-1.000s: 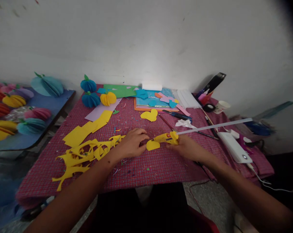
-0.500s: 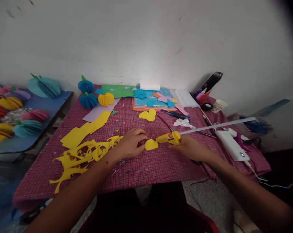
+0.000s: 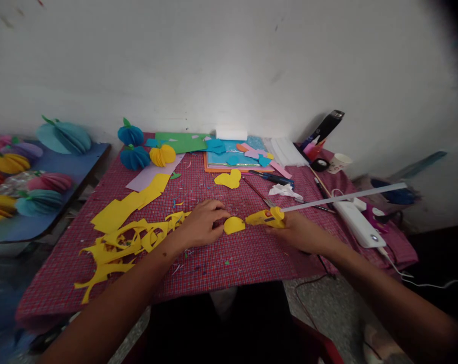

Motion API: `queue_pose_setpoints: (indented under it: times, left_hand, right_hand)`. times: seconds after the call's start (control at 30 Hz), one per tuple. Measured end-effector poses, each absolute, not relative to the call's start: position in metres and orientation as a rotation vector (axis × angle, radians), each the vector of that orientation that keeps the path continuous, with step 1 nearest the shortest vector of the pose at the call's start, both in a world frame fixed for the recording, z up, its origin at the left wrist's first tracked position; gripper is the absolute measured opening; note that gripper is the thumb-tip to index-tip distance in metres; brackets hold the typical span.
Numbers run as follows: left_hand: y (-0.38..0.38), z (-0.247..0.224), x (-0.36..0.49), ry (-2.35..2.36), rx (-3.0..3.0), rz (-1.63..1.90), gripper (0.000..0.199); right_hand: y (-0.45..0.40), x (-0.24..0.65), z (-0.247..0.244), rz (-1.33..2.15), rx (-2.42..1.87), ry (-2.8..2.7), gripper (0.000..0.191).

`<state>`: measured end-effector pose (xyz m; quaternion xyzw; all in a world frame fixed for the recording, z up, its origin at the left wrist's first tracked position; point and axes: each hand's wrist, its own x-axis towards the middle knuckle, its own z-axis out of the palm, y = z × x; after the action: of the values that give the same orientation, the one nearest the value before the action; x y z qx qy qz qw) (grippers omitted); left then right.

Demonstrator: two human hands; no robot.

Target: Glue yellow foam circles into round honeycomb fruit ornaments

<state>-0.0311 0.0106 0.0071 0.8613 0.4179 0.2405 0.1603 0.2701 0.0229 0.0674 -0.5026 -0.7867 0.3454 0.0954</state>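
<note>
A small yellow paper piece [image 3: 234, 225] with a rounded top and straight lower edge lies flat on the checked tablecloth. My left hand [image 3: 204, 223] rests at its left side, thumb and forefinger apart by the paper's edge; whether they press on it is hard to see. From the right, my right hand [image 3: 299, 231] grips a yellow glue gun [image 3: 267, 217], its nozzle at the paper's right edge. A long translucent glue stick [image 3: 346, 197] sticks out of the gun's back. Yellow paper offcuts [image 3: 119, 247] lie left of my left hand.
Folded-paper pumpkins [image 3: 134, 157] stand at the back left, with others on a blue table [image 3: 81, 174]. Yellow cutouts [image 3: 229, 179], a blue-handled tool [image 3: 272, 178], crumpled tissue [image 3: 285, 191] and a paper cup [image 3: 339, 163] lie beyond my hands. A white power bank-like box [image 3: 360, 224] is at right.
The glue gun's nozzle has shifted slightly down and right along the yellow piece's curved edge. My left hand keeps its place beside the paper. The whole view has moved slightly.
</note>
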Motion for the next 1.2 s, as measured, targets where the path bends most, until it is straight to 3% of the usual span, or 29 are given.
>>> queue_pose_setpoints:
  times: [1.2]
  left_hand:
    - [0.011, 0.007, -0.033, 1.182, 2.487, 0.644, 0.029]
  right_hand:
    - [0.009, 0.27, 0.076, 0.961, -1.515, -2.458, 0.023]
